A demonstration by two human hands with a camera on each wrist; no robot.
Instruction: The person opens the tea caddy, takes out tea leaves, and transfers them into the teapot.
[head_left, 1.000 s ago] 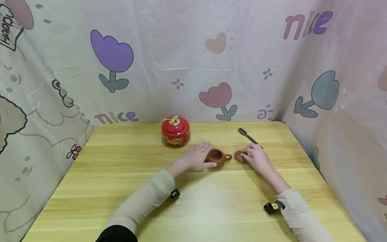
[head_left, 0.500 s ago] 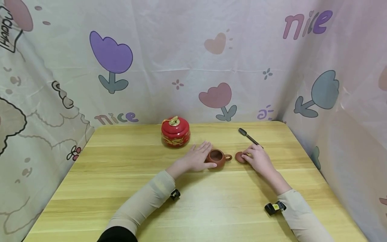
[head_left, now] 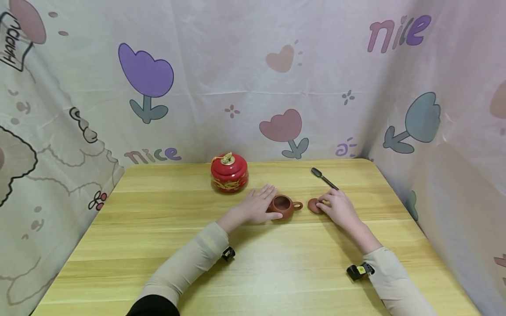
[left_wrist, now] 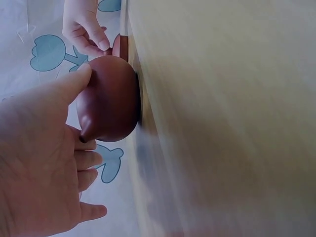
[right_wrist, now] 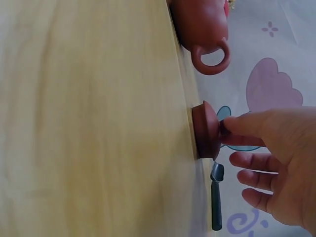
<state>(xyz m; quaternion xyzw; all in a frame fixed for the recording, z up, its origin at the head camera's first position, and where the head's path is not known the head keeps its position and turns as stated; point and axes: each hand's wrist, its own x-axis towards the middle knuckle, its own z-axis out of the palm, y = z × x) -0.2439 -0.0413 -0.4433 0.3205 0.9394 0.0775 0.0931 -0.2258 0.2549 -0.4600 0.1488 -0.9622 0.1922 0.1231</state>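
Note:
A small reddish-brown clay teapot point(head_left: 287, 213) stands upright and uncovered on the wooden table, its handle to the right. My left hand point(head_left: 257, 206) lies against its spout side with fingers extended. The thumb touches the pot's near side, and the left wrist view shows the spout point(left_wrist: 86, 134) close to the palm. Part of the index finger is hidden by the pot. Just right of the handle, my right hand point(head_left: 341, 210) pinches the knob of the teapot lid point(right_wrist: 206, 131) between thumb and index finger. The lid's rim rests on the table, apart from the pot.
Behind my left hand stands a red lidded jar point(head_left: 230, 173) with gold decoration. A dark, narrow tea scoop point(head_left: 325, 179) lies beyond my right hand. Patterned cloth point(head_left: 221, 79) hangs along the table's back and sides.
Over the last second the lid has shifted very slightly to the right and nearer with my right hand. My left hand and the teapot stay in place.

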